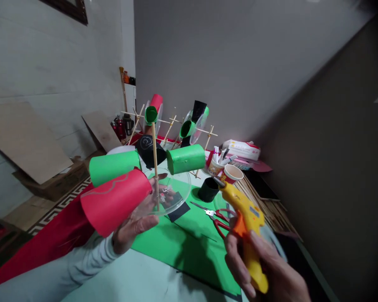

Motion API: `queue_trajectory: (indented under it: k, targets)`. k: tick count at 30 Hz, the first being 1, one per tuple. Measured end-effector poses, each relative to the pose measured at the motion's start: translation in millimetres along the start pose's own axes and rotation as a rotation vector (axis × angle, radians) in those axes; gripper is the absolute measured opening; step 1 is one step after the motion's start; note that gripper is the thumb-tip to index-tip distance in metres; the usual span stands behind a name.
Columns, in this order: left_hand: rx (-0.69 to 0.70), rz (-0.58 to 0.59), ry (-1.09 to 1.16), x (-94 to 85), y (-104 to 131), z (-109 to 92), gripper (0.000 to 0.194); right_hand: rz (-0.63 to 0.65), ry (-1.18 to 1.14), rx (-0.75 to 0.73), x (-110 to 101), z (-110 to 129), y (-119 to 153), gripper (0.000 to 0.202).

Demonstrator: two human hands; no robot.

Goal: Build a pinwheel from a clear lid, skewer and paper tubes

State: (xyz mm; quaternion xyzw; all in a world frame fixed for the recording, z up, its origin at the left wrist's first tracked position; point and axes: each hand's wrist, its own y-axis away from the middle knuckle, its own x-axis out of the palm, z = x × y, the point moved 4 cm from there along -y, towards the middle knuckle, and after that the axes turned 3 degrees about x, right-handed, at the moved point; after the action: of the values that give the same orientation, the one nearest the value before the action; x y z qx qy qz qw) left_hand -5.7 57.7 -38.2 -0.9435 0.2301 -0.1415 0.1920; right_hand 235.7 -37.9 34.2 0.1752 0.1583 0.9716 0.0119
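Note:
My left hand (137, 228) holds up a clear plastic disc (179, 205), fingers showing through it. A wooden stick (155, 155) passes through the disc's middle. Around the disc are a red paper tube (116, 201), two green tubes, one at left (113, 167) and one at right (186, 159), and a black paper piece (149, 150) with a pale swirl. My right hand (264, 268) is closed round a yellow glue gun (244, 205) with an orange trigger. Its nozzle points up-left, apart from the disc, near a black tube (208, 189) on the green sheet.
Red-handled scissors (212, 213) lie on a green sheet (164, 247). Behind stand two stick frames with paper-tube wheels (154, 110) (193, 126). Paper cups (233, 173), one with markers, a tissue pack (242, 149) and wooden strips (267, 205) are at right.

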Motion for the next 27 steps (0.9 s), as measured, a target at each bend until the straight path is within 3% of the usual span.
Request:
queue_trajectory:
  k: [7,12,18,24,27]
  targets:
    - [0.020,-0.040,0.082,6.2,-7.4,-11.0,0.055,0.105,0.272,0.208,-19.3,-54.4,-17.4,0.043]
    - [0.079,-0.049,0.097,4.0,-8.5,-10.7,0.055,0.155,0.515,0.264,-23.8,-61.7,-14.5,0.046]
    - [0.050,-0.056,0.121,1.7,-5.3,-6.8,0.056,-0.015,1.296,0.023,-25.9,-40.8,-16.0,0.054]
    - [-0.046,-0.070,0.153,2.2,-5.7,-9.0,0.060,-0.004,1.704,-0.144,-13.2,-36.0,-19.5,0.049]
    - [-0.043,-0.049,0.109,1.3,-4.7,-8.9,0.061,-0.040,1.816,-0.244,-11.4,-14.1,-25.1,0.047]
